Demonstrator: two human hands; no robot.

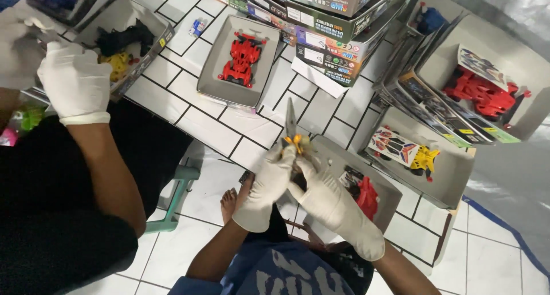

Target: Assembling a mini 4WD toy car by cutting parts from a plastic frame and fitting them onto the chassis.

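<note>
In the lower middle of the frame, the person's two gloved hands meet over the edge of the tiled table [321,114]. The left hand [269,177] is closed around the handles of small cutters [291,122], whose thin blades point up toward the top of the frame. The right hand [321,192] is just beside it, with fingers pinched on a small orange part [295,141] at the base of the blades. The part is too small to tell more about it.

Just right of the hands there is an open grey box [378,183] with red pieces inside. Above the hands, in the upper middle, another open tray [213,71] holds a red toy car [243,58]. At the right there are more open boxes: one with a yellow car [425,157] and a sticker sheet, one with red parts [484,93]. A stack of closed boxes [321,20] lies at the top.

At the upper left, another person's gloved hand [74,80] is closed near a box with yellow and black parts [123,40]. I cannot tell what it holds.
</note>
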